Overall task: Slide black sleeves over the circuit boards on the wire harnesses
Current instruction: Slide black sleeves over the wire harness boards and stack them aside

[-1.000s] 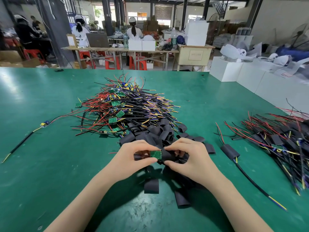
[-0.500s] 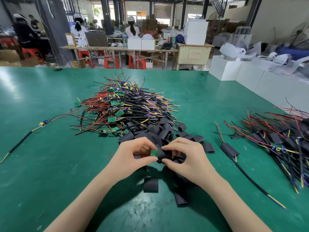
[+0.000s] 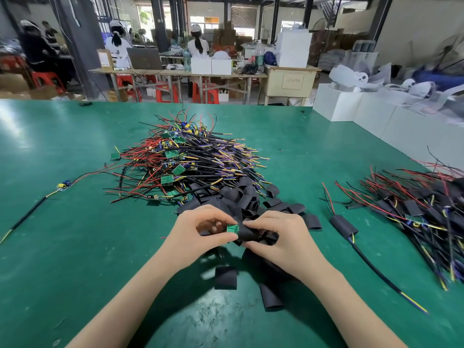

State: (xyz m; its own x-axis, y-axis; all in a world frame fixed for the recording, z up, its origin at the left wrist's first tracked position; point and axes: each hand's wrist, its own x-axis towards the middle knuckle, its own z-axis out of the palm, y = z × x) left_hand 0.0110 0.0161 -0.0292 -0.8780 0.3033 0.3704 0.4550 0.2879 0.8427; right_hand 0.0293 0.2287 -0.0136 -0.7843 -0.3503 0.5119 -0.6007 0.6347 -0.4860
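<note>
Sleeve (image 3: 247,233) between two pinching hands

Green-topped table (image 3: 75,247) fills the view, its mat scuffed and shiny near the front edge. Centre stage, a big heap of unsleeved wire harnesses (image 3: 190,162), red, black and yellow leads with small green boards poking out. Right against its near side, a pile of loose black sleeves (image 3: 241,197), and two stray sleeves (image 3: 225,278) closer in, lying flat. Off to the left, well apart, one lone harness (image 3: 62,185) stretched out on the mat. Over on the right, a finished pile (image 3: 421,204) of sleeved harnesses, with a single sleeved harness (image 3: 343,226) just beside it. White boxes (image 3: 336,101) sit at the far right edge
</note>
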